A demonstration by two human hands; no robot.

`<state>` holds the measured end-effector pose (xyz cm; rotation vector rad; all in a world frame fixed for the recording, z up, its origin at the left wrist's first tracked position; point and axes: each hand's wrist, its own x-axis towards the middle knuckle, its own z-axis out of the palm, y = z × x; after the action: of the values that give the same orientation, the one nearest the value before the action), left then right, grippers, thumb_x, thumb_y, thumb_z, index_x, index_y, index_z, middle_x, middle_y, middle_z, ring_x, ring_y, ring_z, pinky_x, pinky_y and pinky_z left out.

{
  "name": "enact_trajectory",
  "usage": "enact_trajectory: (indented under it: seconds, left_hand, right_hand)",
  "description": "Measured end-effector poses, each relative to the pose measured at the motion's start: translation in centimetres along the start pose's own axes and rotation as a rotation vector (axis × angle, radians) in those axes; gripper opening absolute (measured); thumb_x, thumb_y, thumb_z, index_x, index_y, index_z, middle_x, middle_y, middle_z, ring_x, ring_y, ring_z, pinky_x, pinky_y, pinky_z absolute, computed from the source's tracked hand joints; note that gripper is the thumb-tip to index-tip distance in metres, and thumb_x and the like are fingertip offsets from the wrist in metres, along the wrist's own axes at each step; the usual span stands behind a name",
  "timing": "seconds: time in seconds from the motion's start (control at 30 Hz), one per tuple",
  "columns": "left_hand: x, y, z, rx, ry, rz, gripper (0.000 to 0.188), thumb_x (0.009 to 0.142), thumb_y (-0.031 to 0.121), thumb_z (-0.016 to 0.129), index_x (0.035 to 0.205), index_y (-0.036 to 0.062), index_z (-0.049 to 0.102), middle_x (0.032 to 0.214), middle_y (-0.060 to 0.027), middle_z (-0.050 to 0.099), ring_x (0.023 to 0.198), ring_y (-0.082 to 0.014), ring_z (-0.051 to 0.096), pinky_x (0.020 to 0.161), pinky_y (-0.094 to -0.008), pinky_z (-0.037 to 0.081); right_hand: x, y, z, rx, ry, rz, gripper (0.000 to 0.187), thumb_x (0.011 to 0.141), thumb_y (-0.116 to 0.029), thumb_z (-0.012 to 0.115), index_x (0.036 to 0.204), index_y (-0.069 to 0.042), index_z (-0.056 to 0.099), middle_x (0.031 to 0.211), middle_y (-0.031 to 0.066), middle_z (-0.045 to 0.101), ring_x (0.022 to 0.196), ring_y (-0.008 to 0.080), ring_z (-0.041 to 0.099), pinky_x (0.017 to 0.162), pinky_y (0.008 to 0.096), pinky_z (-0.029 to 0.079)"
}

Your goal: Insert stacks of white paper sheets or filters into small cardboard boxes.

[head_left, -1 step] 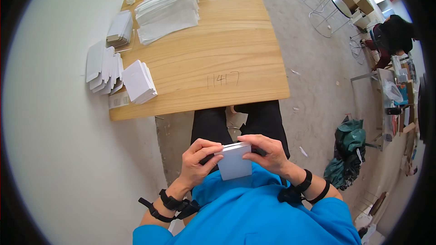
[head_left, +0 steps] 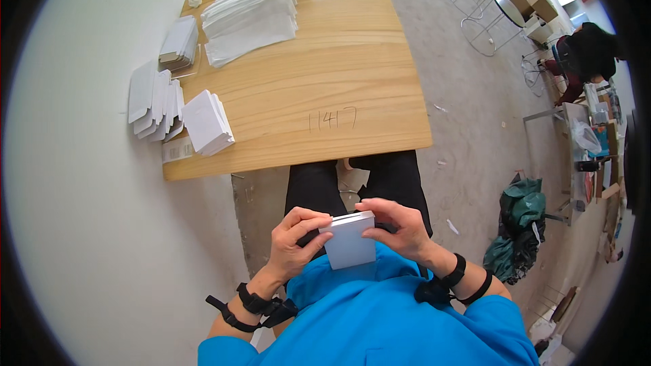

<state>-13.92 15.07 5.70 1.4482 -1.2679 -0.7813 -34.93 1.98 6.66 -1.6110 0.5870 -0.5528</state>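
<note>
A small flat white box [head_left: 350,244] is held upright over my lap, between my two hands. A narrow dark gap shows along its top edge. My left hand [head_left: 296,238] pinches its left side, with the thumb on the face turned toward me and the fingers at the top corner. On the other side, my right hand [head_left: 399,228] grips the upper right corner, thumb on the near face and fingers along the top edge. The fingertips behind the box are hidden.
Ahead stands a wooden table [head_left: 366,61]. On its left lie a stack of white boxes [head_left: 207,122], folded white cartons [head_left: 152,102], another carton stack [head_left: 179,42] and white sheets [head_left: 251,17]. Dark green bags [head_left: 522,210] rest on the floor at right; a person [head_left: 586,54] bends over a cluttered bench.
The fingers of my right hand have lifted very slightly at the top edge of the box. Everything else looks the same.
</note>
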Motion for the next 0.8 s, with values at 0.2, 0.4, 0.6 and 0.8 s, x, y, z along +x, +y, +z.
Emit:
enact_trajectory:
  seconds: [0.2,0.4,0.6,0.8]
  left_hand:
    - [-0.1,0.2,0.1,-0.145,0.033,-0.142,0.026,0.084,0.004,0.077,0.109,0.0066,0.071,0.105,-0.0085,0.066,0.096,-0.0213,0.067,0.085,-0.0312,0.057]
    - [-0.2,-0.5,-0.2,-0.061,-0.017,0.02,0.024,0.086,0.003,0.075,0.11,0.0049,0.071,0.112,-0.0098,0.065,0.099,-0.0203,0.066,0.084,-0.0307,0.057]
    - [-0.6,-1.5,0.0,-0.345,0.05,-0.257,0.019,0.091,-0.001,0.067,0.11,0.0032,0.071,0.116,-0.0106,0.063,0.101,-0.0167,0.063,0.084,-0.0254,0.053]
    - [-0.7,-1.8,0.0,-0.2,-0.051,-0.157,0.015,0.092,-0.001,0.067,0.106,0.0017,0.072,0.114,-0.0091,0.065,0.101,-0.0152,0.062,0.084,-0.0253,0.052]
  right_hand:
    - [-0.2,0.9,-0.7,-0.005,-0.054,-0.012,0.048,0.085,-0.002,0.076,0.13,0.0,0.059,0.124,0.0159,0.066,0.106,0.0237,0.069,0.092,0.0353,0.059]
    - [-0.5,0.6,-0.1,-0.004,-0.004,-0.028,0.046,0.085,-0.003,0.076,0.129,-0.003,0.061,0.125,0.0157,0.066,0.106,0.0234,0.07,0.091,0.0352,0.059]
    - [0.4,-0.1,0.5,0.171,0.015,0.062,0.042,0.085,-0.004,0.077,0.125,-0.004,0.064,0.12,0.0138,0.068,0.101,0.0227,0.071,0.088,0.0338,0.061]
    - [0.2,1.1,-0.6,-0.134,-0.106,-0.108,0.036,0.087,-0.01,0.076,0.121,-0.003,0.066,0.116,0.0122,0.069,0.096,0.0203,0.071,0.083,0.0319,0.061]
